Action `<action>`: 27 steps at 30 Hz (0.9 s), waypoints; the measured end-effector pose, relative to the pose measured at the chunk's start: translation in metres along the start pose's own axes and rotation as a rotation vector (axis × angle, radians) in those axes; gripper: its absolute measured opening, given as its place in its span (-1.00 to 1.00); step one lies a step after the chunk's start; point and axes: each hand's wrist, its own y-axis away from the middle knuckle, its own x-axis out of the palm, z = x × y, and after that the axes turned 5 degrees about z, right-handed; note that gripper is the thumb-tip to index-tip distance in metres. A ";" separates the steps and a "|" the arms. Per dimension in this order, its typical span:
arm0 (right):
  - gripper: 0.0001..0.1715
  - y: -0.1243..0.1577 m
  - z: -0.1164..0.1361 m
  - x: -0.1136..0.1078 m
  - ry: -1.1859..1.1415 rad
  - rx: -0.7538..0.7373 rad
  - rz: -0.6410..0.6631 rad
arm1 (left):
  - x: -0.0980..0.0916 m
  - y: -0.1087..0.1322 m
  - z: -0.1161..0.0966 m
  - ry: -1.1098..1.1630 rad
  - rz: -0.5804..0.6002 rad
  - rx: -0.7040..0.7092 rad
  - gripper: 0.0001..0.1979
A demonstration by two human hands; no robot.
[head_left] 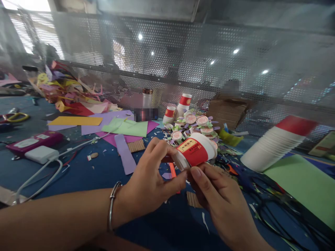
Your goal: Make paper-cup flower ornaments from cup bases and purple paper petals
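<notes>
A red and white paper cup [197,150] lies on its side between my two hands, its wide white end toward the right. My left hand [149,177] is closed on the cup's near left end, with a silver bangle at the wrist. My right hand [222,195] pinches the lower edge of the same cup with thumb and fingers. Just behind the cup is a pile of round printed discs [190,119] with coloured paper bits. A small piece of corrugated cardboard [194,199] is on the blue table [99,177] below the hands.
Stacked cups [274,143] lean at the right beside green paper [305,184] and black cables [272,205]. At left are a purple device [49,139], white charger [42,154] and scissors [17,116]. Paper scraps [65,87] and a perforated screen [167,52] stand behind.
</notes>
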 end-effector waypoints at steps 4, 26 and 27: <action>-0.49 0.001 -0.001 0.000 0.030 -0.005 -0.001 | -0.003 -0.001 -0.002 -0.137 0.000 0.108 -0.71; -0.49 -0.003 -0.004 -0.005 0.113 -0.059 -0.034 | 0.002 -0.010 -0.005 0.655 0.035 -0.505 -0.68; -0.49 -0.003 -0.005 -0.004 0.112 -0.054 -0.031 | 0.002 -0.010 -0.004 0.654 0.035 -0.481 -0.68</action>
